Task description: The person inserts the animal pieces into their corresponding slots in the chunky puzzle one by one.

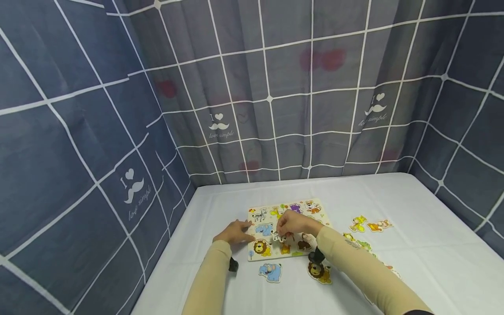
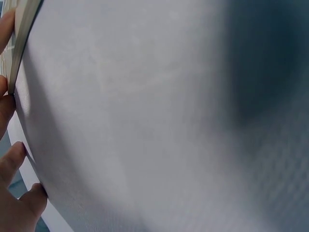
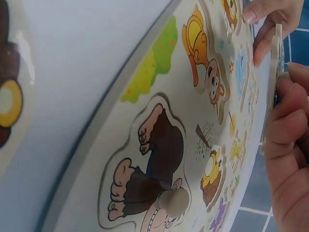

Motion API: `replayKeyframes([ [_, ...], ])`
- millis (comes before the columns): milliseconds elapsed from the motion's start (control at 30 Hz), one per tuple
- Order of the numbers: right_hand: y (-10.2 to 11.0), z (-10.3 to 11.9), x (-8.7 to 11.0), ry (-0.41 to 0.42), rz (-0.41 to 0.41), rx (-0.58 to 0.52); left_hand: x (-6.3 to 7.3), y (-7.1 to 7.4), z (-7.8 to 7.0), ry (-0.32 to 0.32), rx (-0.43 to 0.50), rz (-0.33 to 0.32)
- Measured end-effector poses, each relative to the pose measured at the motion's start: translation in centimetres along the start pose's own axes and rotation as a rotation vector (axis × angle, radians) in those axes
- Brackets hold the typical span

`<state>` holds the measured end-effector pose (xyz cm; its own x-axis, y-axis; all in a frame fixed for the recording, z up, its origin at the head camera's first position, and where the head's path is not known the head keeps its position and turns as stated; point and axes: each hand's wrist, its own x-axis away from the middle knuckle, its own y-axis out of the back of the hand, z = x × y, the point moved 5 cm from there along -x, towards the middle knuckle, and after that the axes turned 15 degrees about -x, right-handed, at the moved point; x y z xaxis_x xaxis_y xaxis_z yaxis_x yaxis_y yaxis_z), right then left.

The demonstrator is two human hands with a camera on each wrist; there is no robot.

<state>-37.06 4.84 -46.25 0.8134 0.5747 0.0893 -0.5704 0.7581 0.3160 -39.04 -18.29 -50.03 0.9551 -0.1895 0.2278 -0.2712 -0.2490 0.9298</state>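
Note:
A wooden animal puzzle board (image 1: 271,255) lies on the white table. My left hand (image 1: 235,232) rests at its left edge, thumb and fingers spread and touching it. Over the board's middle, my right hand (image 1: 293,222) pinches a black-and-white puzzle piece (image 1: 277,236), apparently a zebra. The right wrist view shows that piece (image 3: 276,58) edge-on, raised off the board; its picture is mostly hidden. A monkey piece (image 3: 166,145) with a round wooden knob sits in the board near its front edge. The left wrist view catches only some left fingers (image 2: 12,164) along the edge.
Just in front of the board lie a loose elephant piece (image 1: 270,272) and a lion piece (image 1: 320,273), the latter partly under the right wrist. To the right are a yellow piece (image 1: 358,223), an orange animal piece (image 1: 379,225) and others partly behind the right forearm. Checked curtains (image 1: 291,109) surround the table.

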Motion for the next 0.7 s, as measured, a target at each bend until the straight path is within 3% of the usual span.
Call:
replayKeyframes([
  [433,0.1,1.2,-1.3,0.034,0.002,0.022,-0.3,0.3,0.2,-0.008,-0.017,-0.002],
  [700,-0.2,1.2,-2.0,0.026,0.010,0.022,-0.4,-0.2,0.4,-0.004,-0.007,0.016],
])
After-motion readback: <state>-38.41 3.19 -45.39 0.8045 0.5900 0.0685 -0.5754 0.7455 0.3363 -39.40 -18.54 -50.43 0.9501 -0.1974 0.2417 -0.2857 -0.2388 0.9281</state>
